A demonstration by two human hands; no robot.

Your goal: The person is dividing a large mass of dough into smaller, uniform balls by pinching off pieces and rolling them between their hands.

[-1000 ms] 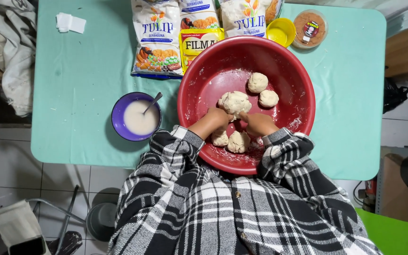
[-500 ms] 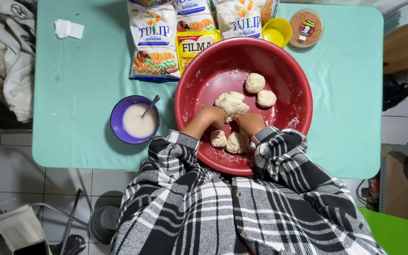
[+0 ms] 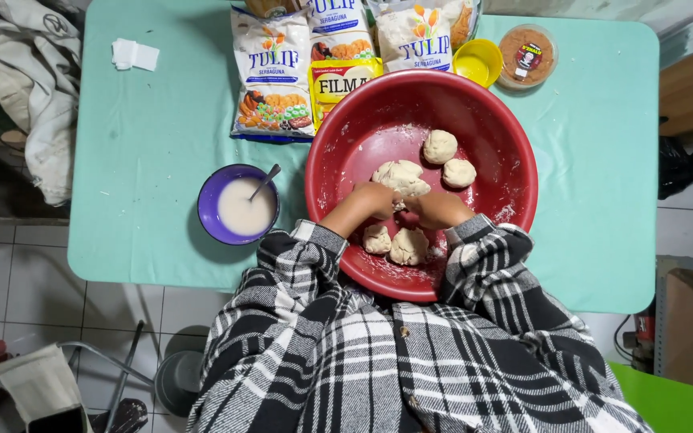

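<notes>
Both hands are down inside a big red basin (image 3: 515, 160) that sits on a pale green table (image 3: 154, 160). The left hand (image 3: 374, 200) and the right hand (image 3: 436, 208) meet fingertip to fingertip at the near edge of a rough lump of dough (image 3: 400, 176), and they seem to be pinching or pulling at it together, though how tightly each hand is closed on it cannot be told from above. Two rounded dough balls (image 3: 447, 159) lie just beyond the lump toward the far side of the basin, touching or nearly touching each other, and two more portions (image 3: 396, 243) rest against the near wall, below the wrists (partly tucked under the plaid sleeves). Flour dusts the inside of the basin. To the left of the basin, near it but apart, stands a purple bowl (image 3: 210, 220) of milky white liquid with a spoon (image 3: 265, 181) leaning in it. Behind the basin lie several flour bags (image 3: 270, 72), a small yellow packet (image 3: 338, 80), a yellow cup (image 3: 479, 60) and a lidded round tub (image 3: 527, 54) of something brown. A folded white tissue (image 3: 134, 54) lies at the table's far left corner.
</notes>
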